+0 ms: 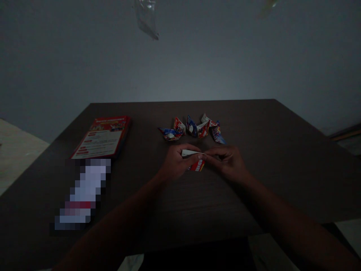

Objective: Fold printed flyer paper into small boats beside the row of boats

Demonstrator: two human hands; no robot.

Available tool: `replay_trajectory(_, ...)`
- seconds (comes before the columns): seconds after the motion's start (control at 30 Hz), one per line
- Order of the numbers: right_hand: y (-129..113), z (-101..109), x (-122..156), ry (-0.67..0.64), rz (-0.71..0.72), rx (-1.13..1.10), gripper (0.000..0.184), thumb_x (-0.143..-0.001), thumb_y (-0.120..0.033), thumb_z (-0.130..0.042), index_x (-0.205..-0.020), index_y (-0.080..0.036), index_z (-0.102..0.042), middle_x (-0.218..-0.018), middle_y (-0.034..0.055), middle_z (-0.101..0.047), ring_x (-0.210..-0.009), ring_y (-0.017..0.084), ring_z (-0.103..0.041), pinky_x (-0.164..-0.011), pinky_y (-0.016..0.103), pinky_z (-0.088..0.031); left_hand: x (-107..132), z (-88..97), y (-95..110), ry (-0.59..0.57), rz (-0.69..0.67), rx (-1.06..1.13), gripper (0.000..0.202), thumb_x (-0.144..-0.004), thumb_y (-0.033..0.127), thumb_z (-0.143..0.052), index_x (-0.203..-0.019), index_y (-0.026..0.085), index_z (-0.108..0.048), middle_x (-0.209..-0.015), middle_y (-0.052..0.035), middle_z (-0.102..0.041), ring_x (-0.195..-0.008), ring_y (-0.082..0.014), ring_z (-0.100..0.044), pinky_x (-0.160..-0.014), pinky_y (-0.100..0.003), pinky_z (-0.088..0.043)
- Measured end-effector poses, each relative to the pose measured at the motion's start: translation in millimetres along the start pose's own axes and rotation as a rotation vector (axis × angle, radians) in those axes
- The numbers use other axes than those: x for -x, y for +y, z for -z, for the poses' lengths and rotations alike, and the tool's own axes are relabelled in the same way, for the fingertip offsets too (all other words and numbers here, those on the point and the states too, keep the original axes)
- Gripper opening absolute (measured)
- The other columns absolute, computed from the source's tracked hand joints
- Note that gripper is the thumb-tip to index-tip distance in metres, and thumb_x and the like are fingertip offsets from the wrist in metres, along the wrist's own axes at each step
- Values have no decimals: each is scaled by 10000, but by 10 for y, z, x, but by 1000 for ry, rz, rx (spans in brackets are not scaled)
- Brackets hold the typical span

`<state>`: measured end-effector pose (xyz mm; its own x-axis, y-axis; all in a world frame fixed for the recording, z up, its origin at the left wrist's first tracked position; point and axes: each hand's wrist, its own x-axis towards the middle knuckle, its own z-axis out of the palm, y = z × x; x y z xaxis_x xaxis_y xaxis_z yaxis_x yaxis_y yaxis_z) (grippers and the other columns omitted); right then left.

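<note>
Our left forearm (118, 229) and right forearm (282, 218) rise from the bottom edge of the frame and converge near the centre. They lie over a dark wooden table (282, 169) that fills the lower two thirds of the dim view. At the left of the frame a stack of red-bordered leaflets (103, 137) lies flat on the table. Just below it sits a long object (81, 195) that is blurred out, so we cannot tell what it is. Our left hand (176, 163) and right hand (228, 162) meet low over the table at the centre of the frame. Just above them a short row of folded paper pieces (194, 130) in red, white and blue sits on the table, near our fingers but apart from them. Smallest is the printed paper (194, 160), partly folded, white on top and red below. It sits between the two hands, and each has thumb and fingers pinched tight on it.
</note>
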<state>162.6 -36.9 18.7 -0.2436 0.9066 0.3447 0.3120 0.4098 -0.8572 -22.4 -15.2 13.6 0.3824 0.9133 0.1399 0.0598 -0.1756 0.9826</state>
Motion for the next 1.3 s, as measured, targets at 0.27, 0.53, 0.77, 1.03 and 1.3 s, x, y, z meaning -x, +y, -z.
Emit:
replay_trajectory(0.27, -4, 8, 0, -41, 96, 44, 127, -811, -264, -646, -793, -176, -736, -704, 25, -690, -614, 124, -608, -557, 231, -433, -21, 74, 31, -8, -264, -183, 162, -751, 308, -699, -755, 147, -718, -737, -39, -657, -676, -122, -593, -609, -227, -444)
replay_trajectory(0.53, 18, 38, -5, -44, 127, 71, 113, -814, -248, -644, -818, -184, -738, -724, 34, -700, -631, 130, -620, -574, 240, -451, -11, 82, 48, -31, -183, -167, 164, -751, 305, -700, -800, 154, -739, -762, -45, -679, -677, -121, -610, -584, -213, -446)
replay_trajectory(0.77, -16, 42, -4, -49, 127, 84, 125, -825, -251, -630, -817, -189, -738, -721, 36, -698, -643, 135, -623, -582, 245, -458, -5, 104, 81, -18, -157, -205, 163, -742, 301, -704, -758, 140, -722, -759, -49, -701, -685, -134, -632, -603, -218, -465)
replay_trajectory(1.03, 11, 48, -7, -57, 128, 76, 131, -823, -262, -630, -829, -193, -740, -727, 41, -696, -645, 143, -622, -582, 259, -454, 7, 94, 72, -8, -173, -225, 179, -745, 303, -690, -766, 126, -691, -746, -50, -687, -684, -136, -619, -601, -222, -463)
replay_trajectory(1.3, 17, 64, -5, -47, 123, 60, 107, -814, -239, -644, -805, -185, -736, -723, 32, -691, -635, 126, -616, -579, 240, -453, 17, 137, 82, -10, -136, -219, 174, -744, 296, -681, -770, 124, -690, -763, -57, -683, -686, -142, -622, -597, -224, -473)
